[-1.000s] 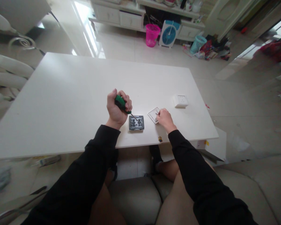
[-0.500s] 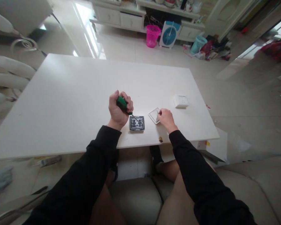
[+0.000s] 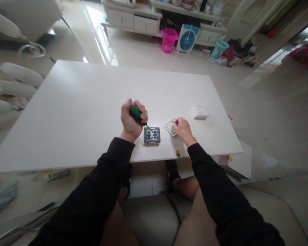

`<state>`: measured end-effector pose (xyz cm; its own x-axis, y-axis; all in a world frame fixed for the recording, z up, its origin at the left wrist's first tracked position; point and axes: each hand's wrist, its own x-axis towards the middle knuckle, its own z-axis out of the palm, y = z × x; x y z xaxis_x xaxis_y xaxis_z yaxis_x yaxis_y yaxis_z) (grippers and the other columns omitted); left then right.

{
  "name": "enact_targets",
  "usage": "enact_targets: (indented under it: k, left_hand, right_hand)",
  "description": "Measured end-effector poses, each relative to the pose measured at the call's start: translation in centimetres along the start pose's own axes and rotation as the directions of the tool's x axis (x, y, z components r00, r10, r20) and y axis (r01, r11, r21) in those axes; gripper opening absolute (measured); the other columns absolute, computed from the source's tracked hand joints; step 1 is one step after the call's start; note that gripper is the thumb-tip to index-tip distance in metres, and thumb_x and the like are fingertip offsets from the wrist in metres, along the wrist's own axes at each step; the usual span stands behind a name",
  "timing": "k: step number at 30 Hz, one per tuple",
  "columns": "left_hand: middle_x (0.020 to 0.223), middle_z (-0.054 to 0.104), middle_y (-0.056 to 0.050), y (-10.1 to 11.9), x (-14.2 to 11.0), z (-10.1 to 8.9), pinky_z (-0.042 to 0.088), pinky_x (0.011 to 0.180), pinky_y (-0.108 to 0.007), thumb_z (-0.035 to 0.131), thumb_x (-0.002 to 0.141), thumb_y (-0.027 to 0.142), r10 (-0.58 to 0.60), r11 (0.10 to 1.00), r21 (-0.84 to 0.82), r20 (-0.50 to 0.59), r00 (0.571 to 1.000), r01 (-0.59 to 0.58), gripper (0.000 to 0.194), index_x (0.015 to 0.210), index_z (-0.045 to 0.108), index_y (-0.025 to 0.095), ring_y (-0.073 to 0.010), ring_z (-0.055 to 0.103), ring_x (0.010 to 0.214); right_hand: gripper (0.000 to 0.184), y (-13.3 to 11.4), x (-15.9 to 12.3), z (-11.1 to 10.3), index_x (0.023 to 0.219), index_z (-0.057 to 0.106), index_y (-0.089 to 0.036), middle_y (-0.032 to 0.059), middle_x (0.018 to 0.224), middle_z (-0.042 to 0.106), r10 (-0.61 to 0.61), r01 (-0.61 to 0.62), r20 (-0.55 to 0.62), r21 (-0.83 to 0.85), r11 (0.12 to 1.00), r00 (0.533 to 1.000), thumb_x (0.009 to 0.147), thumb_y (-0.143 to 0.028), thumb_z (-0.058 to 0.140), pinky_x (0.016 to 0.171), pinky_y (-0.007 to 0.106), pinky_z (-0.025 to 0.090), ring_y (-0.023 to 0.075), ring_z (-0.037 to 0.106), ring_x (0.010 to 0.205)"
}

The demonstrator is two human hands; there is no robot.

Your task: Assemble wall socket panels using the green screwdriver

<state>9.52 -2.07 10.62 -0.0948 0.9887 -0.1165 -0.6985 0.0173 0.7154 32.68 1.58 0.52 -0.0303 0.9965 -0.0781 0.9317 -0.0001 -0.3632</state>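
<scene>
My left hand [image 3: 131, 120] is closed around the green handle of a screwdriver [image 3: 138, 115], whose metal tip points down at a grey socket module [image 3: 152, 135] lying flat on the white table [image 3: 79, 112]. My right hand [image 3: 182, 130] rests just right of the module, its fingers pinched over a small white cover plate [image 3: 169, 126]; what the fingertips hold is too small to make out. A white wall socket [image 3: 200, 111] lies further right on the table.
A tiny yellow object [image 3: 178, 153] lies at the table's near edge. White chairs [image 3: 15, 82] stand at the left. On the floor beyond are a pink basket [image 3: 168, 40], a blue fan [image 3: 187, 39] and a teal basket [image 3: 218, 50]. I sit on a beige sofa [image 3: 272, 208].
Only the view has shifted slightly; both hands keep the same posture over the socket module and the cover plate.
</scene>
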Motion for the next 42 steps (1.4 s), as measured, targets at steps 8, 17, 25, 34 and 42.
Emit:
enact_targets:
  k: [8,17,25,34,42]
  left_hand:
    - [0.044,0.034,0.005,0.9,0.5,-0.5,0.025,0.037,-0.026,0.053,0.094,0.069,0.056,0.998,-0.004,-0.02,0.998,-0.056,0.06,0.057,0.049,0.022,-0.0082,0.032,0.035]
    - [0.044,0.034,0.004,0.7,0.6,-0.7,0.025,0.038,-0.026,0.051,0.094,0.071,0.089,0.996,-0.012,-0.027,0.996,-0.09,0.065,0.053,0.045,0.022,-0.0082,0.031,0.035]
    - [0.041,0.025,0.005,0.8,0.8,-1.2,0.023,0.038,-0.024,0.045,0.094,0.076,0.186,0.982,-0.004,-0.177,0.967,-0.19,0.069,0.052,0.039,0.022,-0.0076,0.024,0.035]
    - [0.04,0.023,0.005,1.1,0.9,-1.3,0.021,0.037,-0.024,0.044,0.093,0.08,0.197,0.979,-0.021,-0.178,0.964,-0.204,0.072,0.052,0.038,0.022,-0.0076,0.022,0.036]
    - [0.041,0.024,0.005,1.2,0.7,-1.3,0.02,0.036,-0.024,0.048,0.093,0.079,0.205,0.972,-0.095,-0.105,0.973,-0.215,0.071,0.052,0.041,0.021,-0.0073,0.024,0.035]
  right_hand:
    - [0.03,-3.6,-1.2,0.9,0.113,0.067,-0.021,-0.0039,0.082,0.063,-0.103,0.044,0.036,0.725,0.687,0.994,0.085,-0.017,0.057,0.077,0.029,0.054,0.0133,0.067,0.073]
    - [0.019,-5.3,-2.4,2.1,0.086,0.065,-0.021,-0.0029,0.074,0.069,-0.121,-0.122,0.186,0.905,0.408,0.975,0.077,-0.029,0.079,0.072,0.028,0.056,0.0147,0.072,0.072]
    - [0.045,-6.2,-3.6,2.2,0.077,0.059,-0.021,-0.0008,0.079,0.077,-0.075,-0.343,0.343,0.939,0.007,0.936,0.057,-0.031,0.099,0.071,0.022,0.06,0.0149,0.077,0.079]
    - [0.041,-6.8,-3.7,2.3,0.079,0.059,-0.022,-0.0008,0.082,0.079,-0.048,-0.403,0.401,0.901,-0.163,0.915,0.063,-0.016,0.096,0.069,0.019,0.062,0.0146,0.079,0.082]
    - [0.032,-7.0,-4.0,2.9,0.08,0.06,-0.022,-0.0023,0.081,0.078,-0.074,-0.468,0.467,0.838,-0.28,0.881,0.073,-0.008,0.087,0.073,0.017,0.063,0.0118,0.078,0.084]
